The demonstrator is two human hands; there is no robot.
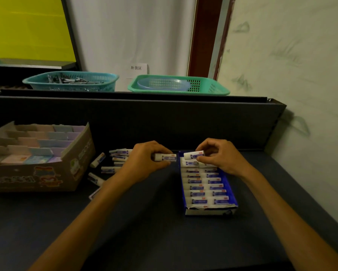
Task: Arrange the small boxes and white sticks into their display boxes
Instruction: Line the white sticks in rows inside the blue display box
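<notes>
From the head camera, both hands work over a dark tabletop [144, 222]. The left hand [142, 161] curls its fingers round a white stick with a blue label [167, 157], holding it level just left of the blue display box [233, 194]. The right hand [221, 157] pinches a second white stick [193, 154] between thumb and fingertips, above the far end of that box. Inside the blue display box, white sticks lie crosswise in two columns, row after row, filling it from the near end up to where the right hand hovers. A loose pile of white sticks [109, 163] lies on the table behind and left of the left hand, some at odd angles. Further left stands a cardboard display box [46, 178] with stepped dividers, holding rows of small pastel boxes [41, 151]. On the ledge beyond sit a teal basket [70, 81] and a green basket [179, 85] before a white paper sign [136, 68].
</notes>
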